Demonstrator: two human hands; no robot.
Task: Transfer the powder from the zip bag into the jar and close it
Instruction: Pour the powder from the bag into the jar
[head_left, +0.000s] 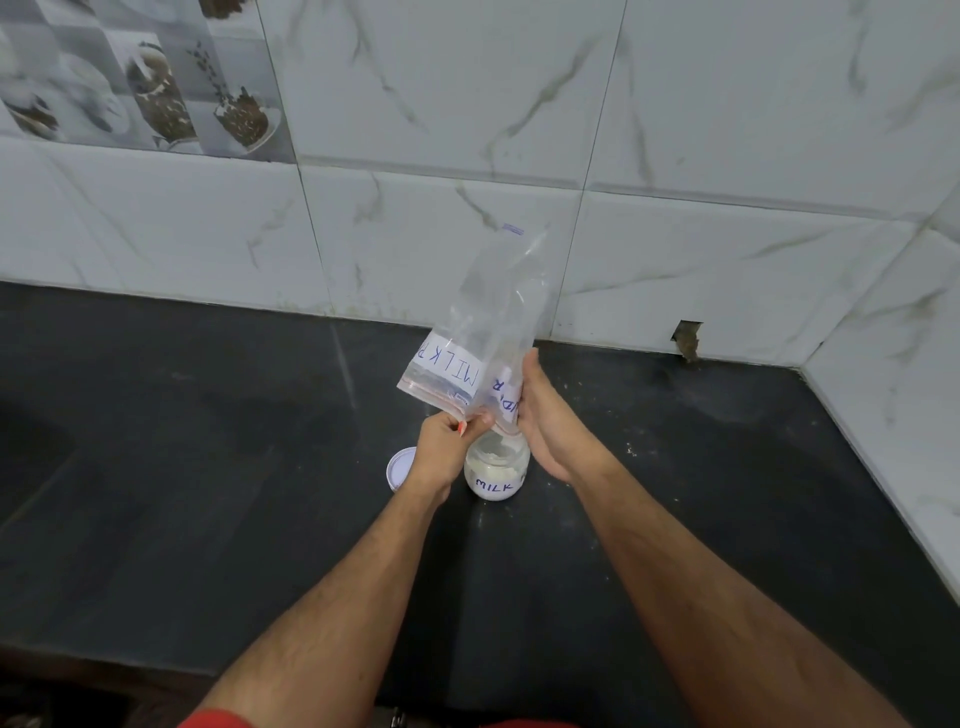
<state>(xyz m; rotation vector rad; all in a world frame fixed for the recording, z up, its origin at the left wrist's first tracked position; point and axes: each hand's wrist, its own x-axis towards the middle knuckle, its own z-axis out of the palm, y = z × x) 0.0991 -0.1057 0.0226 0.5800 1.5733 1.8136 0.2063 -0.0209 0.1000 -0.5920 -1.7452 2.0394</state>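
A clear zip bag (485, 322) with a white label reading MILK hangs upside down, its zip mouth just above the jar. My left hand (447, 441) pinches the mouth edge of the bag between thumb and fingers. My right hand (545, 415) lies flat against the bag's right side with its fingers straight. The small glass jar (496, 475), labelled MILK, stands open on the black counter (208, 467) and holds white powder. Its white lid (401, 467) lies on the counter just left of the jar, partly behind my left wrist.
A tiled wall runs along the back of the counter and turns a corner at the right. A small hole (687, 338) shows in the wall base. Specks of spilled powder (631, 449) dot the counter right of the jar.
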